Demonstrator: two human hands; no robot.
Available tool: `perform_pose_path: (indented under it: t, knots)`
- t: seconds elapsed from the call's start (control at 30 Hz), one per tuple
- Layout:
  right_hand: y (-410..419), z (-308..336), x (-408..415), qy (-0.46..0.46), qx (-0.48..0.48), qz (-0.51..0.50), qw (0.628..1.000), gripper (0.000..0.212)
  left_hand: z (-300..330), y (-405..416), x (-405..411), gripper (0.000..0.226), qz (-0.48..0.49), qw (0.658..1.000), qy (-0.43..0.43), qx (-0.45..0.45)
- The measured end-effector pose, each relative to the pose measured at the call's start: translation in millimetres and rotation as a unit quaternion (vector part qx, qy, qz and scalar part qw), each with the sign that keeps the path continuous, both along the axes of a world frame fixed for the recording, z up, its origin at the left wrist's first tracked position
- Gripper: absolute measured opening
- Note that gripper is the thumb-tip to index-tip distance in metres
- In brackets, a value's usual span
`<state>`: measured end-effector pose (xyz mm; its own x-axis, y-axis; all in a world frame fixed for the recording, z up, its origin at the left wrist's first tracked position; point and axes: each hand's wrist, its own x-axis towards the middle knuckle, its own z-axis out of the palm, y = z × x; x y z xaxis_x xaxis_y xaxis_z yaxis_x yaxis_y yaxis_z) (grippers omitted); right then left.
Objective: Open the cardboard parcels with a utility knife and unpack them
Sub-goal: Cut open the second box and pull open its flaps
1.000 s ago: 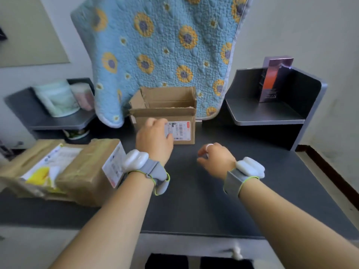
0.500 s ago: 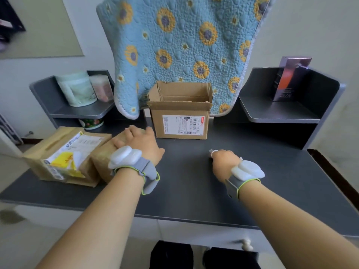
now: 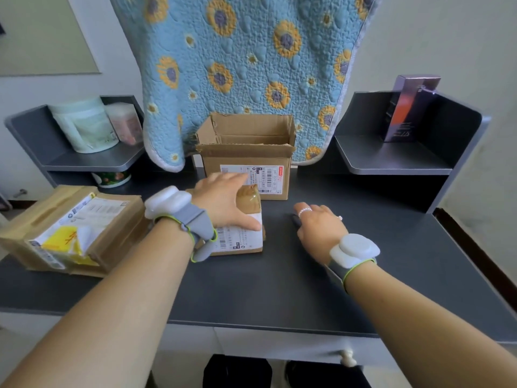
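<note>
While your left hand grips the sealed parcel, your right hand, fingers curled on a dark object, probably the knife, must cut the tape.

Dark grey desk | centre: small taped parcel | rear: open cardboard box | left: large taped parcel | rear-left: patterned cup
</note>
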<state>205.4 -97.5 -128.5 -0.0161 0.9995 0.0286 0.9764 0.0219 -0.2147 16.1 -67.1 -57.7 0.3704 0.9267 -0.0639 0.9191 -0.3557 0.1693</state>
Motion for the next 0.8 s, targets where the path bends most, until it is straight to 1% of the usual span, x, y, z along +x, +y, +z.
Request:
perform_pose_path:
  t: [0.07,0.1,0.17,0.2,0.23,0.3,0.33,0.37,0.4,0.43,0.47,0.57,0.67,0.8]
  knots:
    - [3.9,-1.7,2.6,0.037,0.01,-0.013,0.999,0.036,-0.8,3.9,2.3,0.105,0.003,1.0,-0.012,-0.022]
    - [5.5,-2.7,3.2,0.07,0.017,-0.028,0.997,0.037,-2.4,4.7,3.6,0.104,0.002,0.999,-0.025,-0.022]
    - [8.0,-4.9,3.2,0.175,0.058,-0.076,0.98,0.033,-6.2,5.9,6.8,0.101,-0.007,0.999,-0.043,-0.007]
    - [9.2,-5.3,2.6,0.246,0.085,-0.104,0.96,0.028,-8.3,6.7,8.2,0.099,-0.013,0.999,-0.051,0.003]
    - [10.4,-4.6,1.3,0.328,0.104,-0.125,0.931,0.024,-10.5,7.6,9.5,0.097,-0.019,0.998,-0.061,0.013]
    - [11.2,0.8,-2.6,0.492,0.118,-0.145,0.85,0.016,-14.2,9.1,11.6,0.095,-0.035,0.996,-0.076,0.03]
    - [11.6,4.6,-4.8,0.55,0.121,-0.146,0.813,0.013,-15.7,10.1,12.5,0.094,-0.043,0.995,-0.082,0.035]
    - [11.2,8.4,-7.6,0.59,0.121,-0.141,0.786,0.013,-16.9,10.8,13.4,0.095,-0.049,0.994,-0.086,0.038]
    - [10.9,11.8,-10.7,0.614,0.12,-0.133,0.768,0.016,-17.4,11.7,13.9,0.095,-0.054,0.994,-0.088,0.042]
    - [10.8,14.0,-13.3,0.625,0.116,-0.127,0.762,0.017,-17.6,12.7,14.5,0.095,-0.057,0.993,-0.089,0.046]
    - [10.9,15.0,-15.8,0.622,0.11,-0.124,0.765,0.015,-18.0,13.9,14.9,0.094,-0.058,0.993,-0.09,0.049]
    - [9.0,18.1,-21.0,0.589,0.087,-0.118,0.795,0.011,-17.6,15.1,13.7,0.094,-0.061,0.993,-0.091,0.051]
    - [8.3,19.1,-23.3,0.577,0.079,-0.106,0.806,0.012,-18.8,17.1,13.5,0.095,-0.061,0.993,-0.09,0.045]
    - [8.7,21.5,-23.6,0.55,0.091,-0.103,0.824,0.012,-18.4,18.6,14.0,0.096,-0.062,0.994,-0.081,0.034]
